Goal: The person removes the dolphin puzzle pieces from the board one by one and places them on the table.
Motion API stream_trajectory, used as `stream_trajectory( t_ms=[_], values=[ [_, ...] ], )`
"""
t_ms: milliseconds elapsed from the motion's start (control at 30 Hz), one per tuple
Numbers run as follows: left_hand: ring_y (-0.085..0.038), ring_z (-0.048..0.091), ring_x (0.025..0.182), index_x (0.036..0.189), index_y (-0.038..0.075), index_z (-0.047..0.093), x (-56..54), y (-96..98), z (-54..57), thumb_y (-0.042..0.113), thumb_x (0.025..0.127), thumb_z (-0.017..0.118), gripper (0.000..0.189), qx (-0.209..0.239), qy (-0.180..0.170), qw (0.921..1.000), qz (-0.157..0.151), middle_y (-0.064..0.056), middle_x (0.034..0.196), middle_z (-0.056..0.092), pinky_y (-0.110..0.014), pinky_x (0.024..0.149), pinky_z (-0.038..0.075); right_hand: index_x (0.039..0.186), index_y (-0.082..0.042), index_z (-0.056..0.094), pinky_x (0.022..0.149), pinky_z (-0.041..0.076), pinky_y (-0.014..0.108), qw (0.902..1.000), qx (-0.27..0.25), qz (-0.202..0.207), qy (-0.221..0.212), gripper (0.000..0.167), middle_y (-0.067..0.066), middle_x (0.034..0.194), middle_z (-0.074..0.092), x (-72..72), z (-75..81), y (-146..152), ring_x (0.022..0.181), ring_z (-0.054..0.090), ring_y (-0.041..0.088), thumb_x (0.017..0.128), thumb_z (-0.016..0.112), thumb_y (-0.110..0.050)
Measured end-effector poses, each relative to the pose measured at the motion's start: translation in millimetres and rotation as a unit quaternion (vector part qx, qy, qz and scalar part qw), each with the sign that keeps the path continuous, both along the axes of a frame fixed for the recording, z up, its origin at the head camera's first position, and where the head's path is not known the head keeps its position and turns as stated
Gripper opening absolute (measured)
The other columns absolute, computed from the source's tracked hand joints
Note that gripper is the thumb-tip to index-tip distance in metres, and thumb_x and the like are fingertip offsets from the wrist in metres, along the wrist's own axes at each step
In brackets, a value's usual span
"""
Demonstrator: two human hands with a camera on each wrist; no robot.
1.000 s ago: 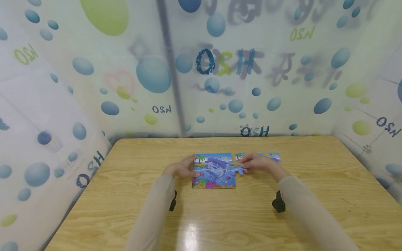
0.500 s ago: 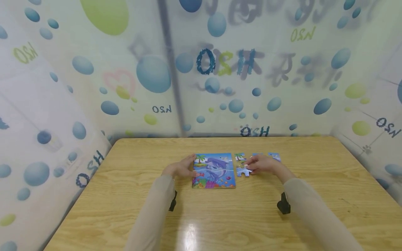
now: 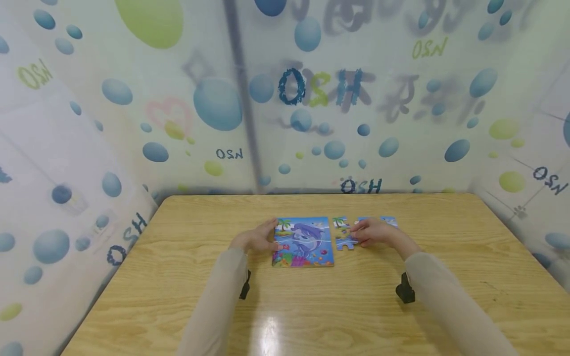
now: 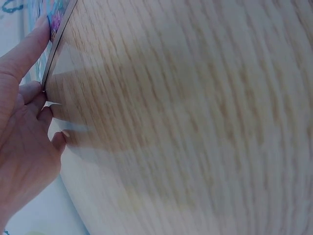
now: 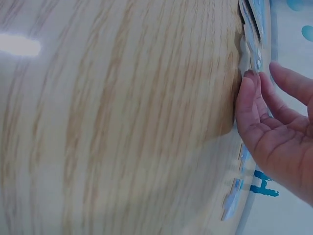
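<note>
A square puzzle board [image 3: 307,242] with a purple dolphin picture lies on the wooden table. My left hand [image 3: 257,238] grips its left side, thumb over the picture and the other fingers along the edge, as the left wrist view shows. To the right, my right hand [image 3: 373,232] bends its fingers round the right part of a blue puzzle piece [image 3: 344,243], fingertips at its edge. Just behind that piece lies a palm-tree piece [image 3: 340,222]. More blue pieces [image 3: 389,220] show behind the right hand, which partly covers them.
The wooden table [image 3: 285,301] stretches toward me and to both sides. Its back edge meets a white curtain [image 3: 276,138] printed with blue and green drops. In the right wrist view, loose pieces [image 5: 232,199] lie beyond the hand.
My right hand has moved right, and the blue piece has shifted from against the board to a small gap away from it. My left hand and the board have stayed put.
</note>
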State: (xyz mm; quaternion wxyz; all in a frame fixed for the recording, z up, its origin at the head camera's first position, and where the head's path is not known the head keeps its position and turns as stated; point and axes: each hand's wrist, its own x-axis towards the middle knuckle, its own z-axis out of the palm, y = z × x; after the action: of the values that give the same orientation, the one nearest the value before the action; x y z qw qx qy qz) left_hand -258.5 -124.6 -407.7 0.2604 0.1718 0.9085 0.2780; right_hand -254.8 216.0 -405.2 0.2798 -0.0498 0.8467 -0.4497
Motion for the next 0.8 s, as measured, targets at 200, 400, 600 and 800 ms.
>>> stream_trajectory(
  t_ms=[200,400,600,800],
  values=[
    [-0.03,0.001,0.143,0.147,0.005,0.009,-1.4,-0.7,-1.0,0.023,0.087,0.062,0.082,-0.001,0.003,1.0,-0.003,-0.013,0.155,0.0,-0.046,0.117,0.007,0.123,0.01,0.046,0.077,0.055,0.029,1.0,0.0,-0.005,-0.001,0.04,0.017,0.107,0.06,0.7,2.7,2.0,0.088,0.06,0.014,0.094,0.05,-0.017],
    [-0.029,0.0,0.143,0.147,0.005,0.009,-1.7,-1.0,-0.6,0.024,0.087,0.061,0.081,0.001,0.004,1.0,-0.004,-0.013,0.155,0.0,-0.045,0.117,0.007,0.127,0.012,0.041,0.082,0.054,0.03,0.9999,0.0,0.01,0.0,0.046,0.019,0.112,0.058,-1.2,4.7,0.1,0.094,0.059,0.015,0.095,0.047,-0.02],
    [-0.029,0.001,0.143,0.147,0.004,0.009,-0.7,-1.1,-0.2,0.024,0.088,0.06,0.081,0.004,0.006,0.9999,-0.008,-0.013,0.155,0.001,-0.045,0.117,0.008,0.126,0.011,0.045,0.083,0.054,0.032,0.9996,0.007,0.019,0.017,0.045,0.021,0.113,0.06,-4.8,7.0,-10.6,0.095,0.061,0.017,0.094,0.049,-0.021],
    [-0.029,0.0,0.143,0.147,0.005,0.009,-2.5,-1.6,-2.2,0.024,0.088,0.06,0.081,0.001,0.007,0.9999,-0.011,-0.013,0.155,0.0,-0.045,0.117,0.007,0.124,0.012,0.046,0.084,0.054,0.032,0.9987,-0.006,0.048,0.017,0.043,0.019,0.109,0.062,-8.6,7.9,-21.9,0.095,0.062,0.019,0.095,0.048,-0.019]
  ],
)
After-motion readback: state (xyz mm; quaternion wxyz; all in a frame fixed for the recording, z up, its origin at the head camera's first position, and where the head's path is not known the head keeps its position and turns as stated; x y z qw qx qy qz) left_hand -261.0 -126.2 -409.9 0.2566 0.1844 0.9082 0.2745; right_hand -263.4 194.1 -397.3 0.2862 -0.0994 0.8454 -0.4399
